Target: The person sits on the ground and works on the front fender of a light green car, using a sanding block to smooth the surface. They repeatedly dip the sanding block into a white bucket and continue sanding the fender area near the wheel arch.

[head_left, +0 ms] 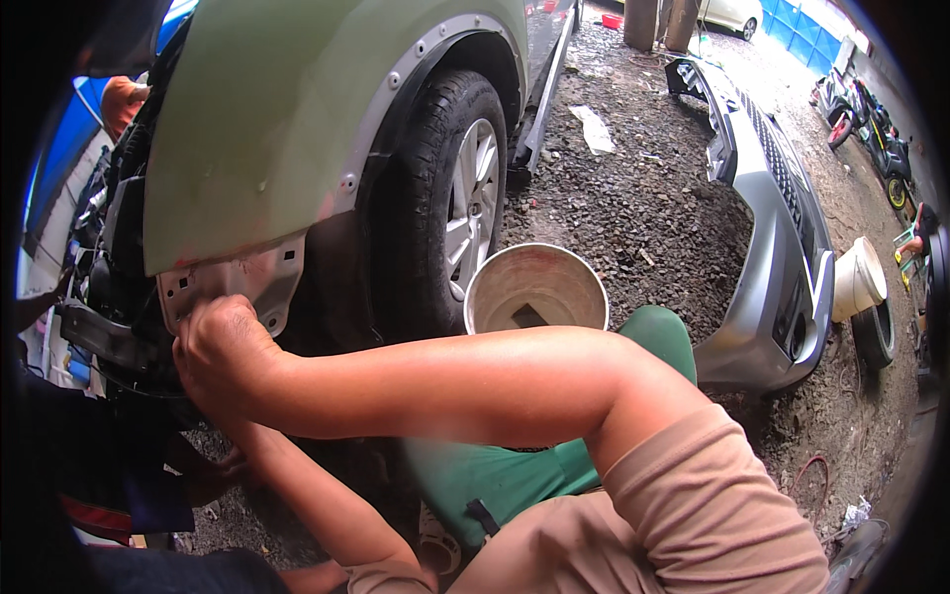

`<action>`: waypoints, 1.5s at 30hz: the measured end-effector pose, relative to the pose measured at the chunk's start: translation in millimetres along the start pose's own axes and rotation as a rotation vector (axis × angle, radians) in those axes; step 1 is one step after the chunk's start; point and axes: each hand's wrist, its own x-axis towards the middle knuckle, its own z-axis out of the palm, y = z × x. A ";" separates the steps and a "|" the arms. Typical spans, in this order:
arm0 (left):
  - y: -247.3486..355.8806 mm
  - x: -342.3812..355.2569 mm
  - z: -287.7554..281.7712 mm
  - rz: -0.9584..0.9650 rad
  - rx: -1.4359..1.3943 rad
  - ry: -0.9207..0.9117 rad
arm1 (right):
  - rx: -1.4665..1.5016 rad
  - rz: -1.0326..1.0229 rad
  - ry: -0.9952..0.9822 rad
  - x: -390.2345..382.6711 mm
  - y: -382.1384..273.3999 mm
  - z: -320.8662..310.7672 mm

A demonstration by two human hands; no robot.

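Both my hands meet at the front lower corner of a green car fender (287, 129), against a bare metal bracket (262, 282) with holes in it. My right hand (230, 342) is closed, its fingers curled at the bracket's lower edge; what they hold, if anything, is hidden. Just below and behind it is my left hand (198, 384), mostly covered by the right one, so its fingers do not show. Reddish smears mark the fender's lower edge above the bracket.
A wheel (450, 198) stands right of the fender. A pale bucket (534, 262) containing a dark piece stands beside it. The detached silver bumper (757, 228) rests on gravel to the right, near a white bucket (859, 277). Another person's dark clothing (109, 460) is close on the left.
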 end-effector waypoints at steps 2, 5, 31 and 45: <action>-8.6 0.5 4.6 -0.089 -0.427 -0.006 | 0.062 0.022 -0.041 2.2 4.5 -2.5; -21.0 -3.3 19.3 -0.215 -0.930 0.107 | 0.119 -0.070 -0.030 -4.2 20.1 -9.7; -6.4 -20.1 46.4 -0.058 -1.461 0.387 | 0.045 -0.182 0.081 -9.0 35.6 -18.4; -14.2 -13.7 67.4 -0.009 -1.213 0.486 | -0.301 -0.061 -0.030 2.1 11.6 -20.9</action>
